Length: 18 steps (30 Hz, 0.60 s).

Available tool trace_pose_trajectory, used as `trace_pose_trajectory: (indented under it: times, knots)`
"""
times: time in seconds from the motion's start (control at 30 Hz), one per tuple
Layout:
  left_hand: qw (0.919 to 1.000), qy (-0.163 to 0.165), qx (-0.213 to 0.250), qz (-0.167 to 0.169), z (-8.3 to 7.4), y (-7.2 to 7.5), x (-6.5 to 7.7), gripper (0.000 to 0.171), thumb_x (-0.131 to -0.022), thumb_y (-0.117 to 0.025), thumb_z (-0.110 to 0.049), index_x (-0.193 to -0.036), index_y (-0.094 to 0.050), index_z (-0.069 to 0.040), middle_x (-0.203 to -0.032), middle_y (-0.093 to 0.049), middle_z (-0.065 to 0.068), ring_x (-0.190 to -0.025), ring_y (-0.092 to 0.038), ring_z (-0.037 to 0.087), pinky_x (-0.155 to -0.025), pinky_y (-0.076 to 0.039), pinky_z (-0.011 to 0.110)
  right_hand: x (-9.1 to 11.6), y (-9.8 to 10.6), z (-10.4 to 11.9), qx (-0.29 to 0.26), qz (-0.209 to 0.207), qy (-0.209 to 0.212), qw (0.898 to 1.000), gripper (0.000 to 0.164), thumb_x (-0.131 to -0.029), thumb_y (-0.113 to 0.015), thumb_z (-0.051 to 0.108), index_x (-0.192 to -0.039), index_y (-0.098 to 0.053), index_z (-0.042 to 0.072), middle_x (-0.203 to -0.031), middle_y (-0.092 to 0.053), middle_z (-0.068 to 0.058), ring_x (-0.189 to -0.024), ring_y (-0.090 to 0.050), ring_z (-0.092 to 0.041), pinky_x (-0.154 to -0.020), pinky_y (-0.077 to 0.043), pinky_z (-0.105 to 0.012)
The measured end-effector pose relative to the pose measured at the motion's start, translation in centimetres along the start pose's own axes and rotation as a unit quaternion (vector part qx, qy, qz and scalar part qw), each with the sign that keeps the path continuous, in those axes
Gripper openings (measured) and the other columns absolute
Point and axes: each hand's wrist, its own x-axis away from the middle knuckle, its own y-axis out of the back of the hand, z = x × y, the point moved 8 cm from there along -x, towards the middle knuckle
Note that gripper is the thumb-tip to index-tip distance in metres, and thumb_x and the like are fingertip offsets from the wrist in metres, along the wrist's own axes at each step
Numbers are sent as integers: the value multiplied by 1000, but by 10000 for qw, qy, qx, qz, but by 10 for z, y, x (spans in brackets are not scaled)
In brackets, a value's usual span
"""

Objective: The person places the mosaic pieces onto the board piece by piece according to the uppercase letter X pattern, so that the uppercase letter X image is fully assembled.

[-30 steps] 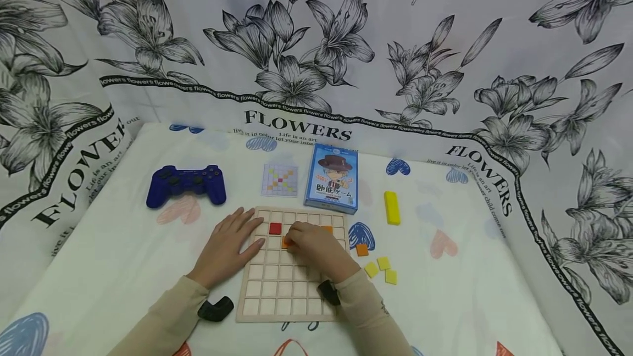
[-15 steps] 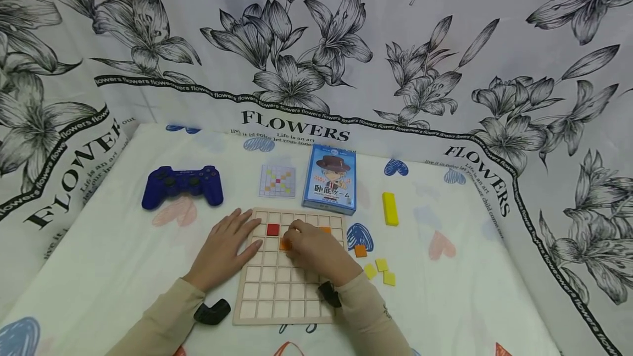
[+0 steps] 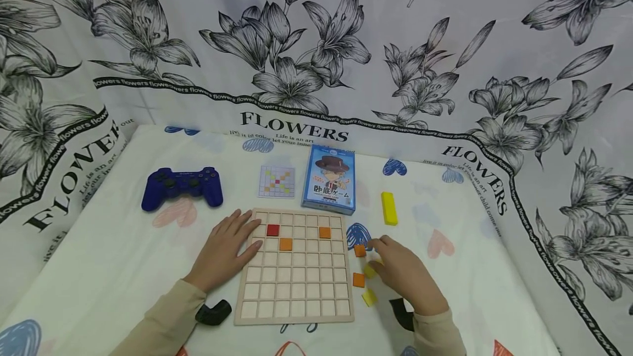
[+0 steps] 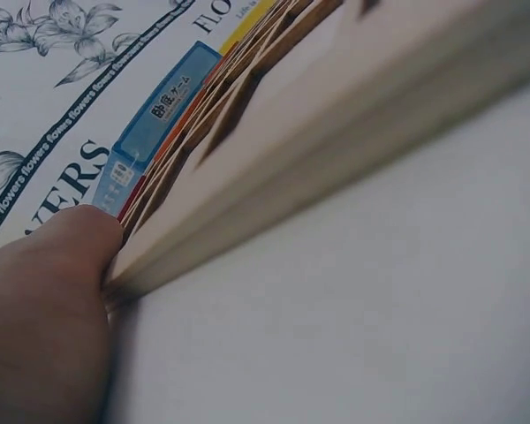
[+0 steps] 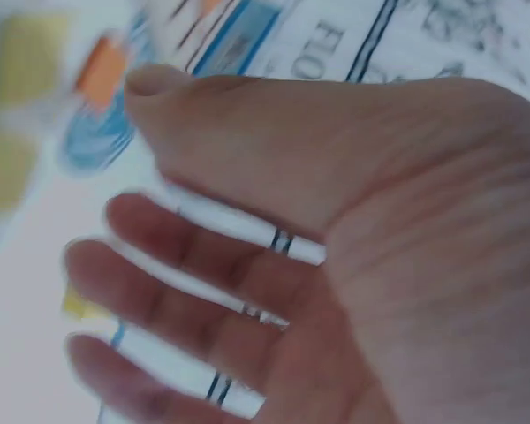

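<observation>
My left hand (image 3: 223, 249) rests with outstretched fingers on the left edge of a wooden grid board (image 3: 275, 291). The left wrist view has its thumb (image 4: 79, 238) against the board's corner. On the board lie a red square tile (image 3: 272, 230) and two orange ones, one in the second row (image 3: 285, 244) and one further right (image 3: 325, 232). Beyond the board's right side, my right hand (image 3: 407, 276) hovers over loose tiles, fingers loosely spread and holding nothing. An orange tile (image 3: 360, 250) sits by its fingertips; a yellow tile (image 3: 371, 270) is partly covered.
Nearer me lie another orange tile (image 3: 358, 279) and a yellow tile (image 3: 369, 297). Behind the board stand a pattern card (image 3: 277, 182) and a blue game box (image 3: 329, 179). A blue game controller (image 3: 182, 187) is at left, a yellow bar (image 3: 389, 208) at right.
My right hand has left the orange tile in the second row and moved right, off the board, to the loose tiles. Tiles its sleeve covered now show. My left hand stays put.
</observation>
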Motion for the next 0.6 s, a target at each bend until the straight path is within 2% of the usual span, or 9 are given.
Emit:
trace_pose_trajectory:
  times: [0.07, 0.17, 0.3, 0.6]
  knots:
    - [10000, -11, 3, 0, 0, 0, 0, 57, -93, -53, -51, -140, -49, -19, -150, -39, 9, -143, -25, 32, -115, -21, 53, 13, -5, -18, -17, 100, -380, 9992, 39, -81, -77, 19, -116, -62, 10, -103, -62, -4, -81, -59, -13, -72, -55, -32]
    - [10000, -33, -1, -23, 0, 2, 1, 57, -93, -54, -50, -140, -49, -18, -150, -39, 10, -143, -25, 33, -115, -21, 53, 27, -14, -34, -116, 242, -602, 9978, 39, -78, -79, 17, -112, -62, 8, -101, -61, -5, -80, -57, -13, -72, -54, -33]
    - [10000, -28, 1, -13, 0, 2, 0, 57, -94, -54, -50, -140, -49, -19, -150, -39, 9, -143, -25, 32, -115, -21, 53, 35, -26, -42, -267, 342, -615, 9972, 34, -76, -81, 14, -105, -64, 10, -99, -60, 1, -85, -56, -10, -81, -54, -32]
    - [10000, 12, 61, 35, -1, 1, 1, 57, -94, -52, -51, -141, -48, -19, -151, -38, 9, -143, -24, 32, -116, -20, 52, 38, -34, -47, -204, -274, -304, 9990, 28, -75, -81, 7, -98, -65, 14, -99, -61, 7, -88, -57, -6, -82, -54, -29]
